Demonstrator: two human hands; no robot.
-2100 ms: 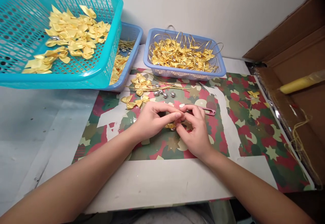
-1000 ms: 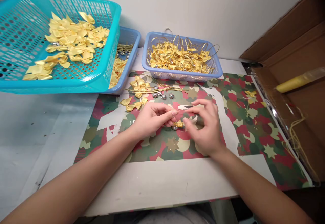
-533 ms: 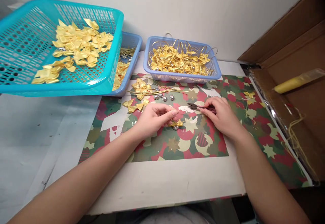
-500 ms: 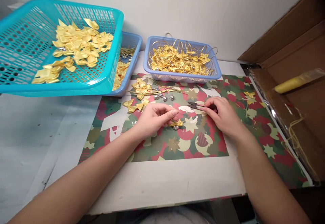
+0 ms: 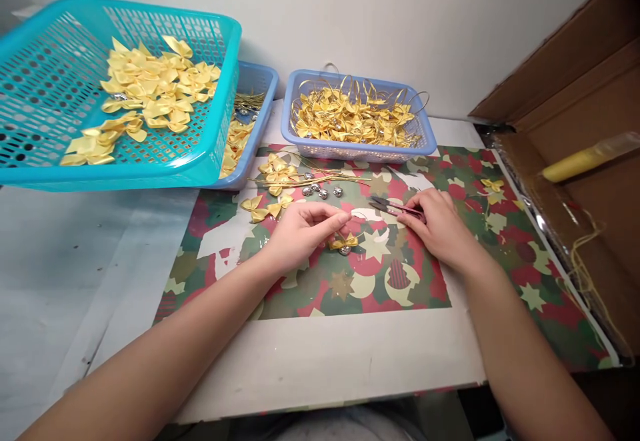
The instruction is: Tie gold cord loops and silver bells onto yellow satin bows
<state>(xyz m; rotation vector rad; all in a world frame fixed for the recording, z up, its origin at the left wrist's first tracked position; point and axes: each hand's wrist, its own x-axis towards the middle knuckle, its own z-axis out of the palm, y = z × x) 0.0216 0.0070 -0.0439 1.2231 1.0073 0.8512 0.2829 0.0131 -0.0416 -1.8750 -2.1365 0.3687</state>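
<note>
My left hand (image 5: 313, 231) is closed in a pinch over the middle of the mat, thumb against fingertips. Just below its fingers hangs a yellow ribbon bow with a silver bell (image 5: 345, 246), held by a thin cord whose loop shows faintly at the fingertips. To the right, my right hand (image 5: 434, 220) has its thumb and fingers around the handles of thread snips (image 5: 387, 205). The blades point left, close to the table. Several loose silver bells (image 5: 323, 193), gold cords (image 5: 330, 180) and yellow bows (image 5: 265, 209) lie beyond my left hand.
A turquoise basket (image 5: 150, 173) of yellow bows stands at left, partly over a blue basket (image 5: 257, 128). Another blue basket (image 5: 360, 152) with finished-looking bows on gold loops is at the back. A cardboard box (image 5: 575, 94) borders the right, near a lone bow (image 5: 493, 186).
My right hand has shifted slightly right along the snips, so more of their handles shows. My left hand and the bow with its bell have barely moved.
</note>
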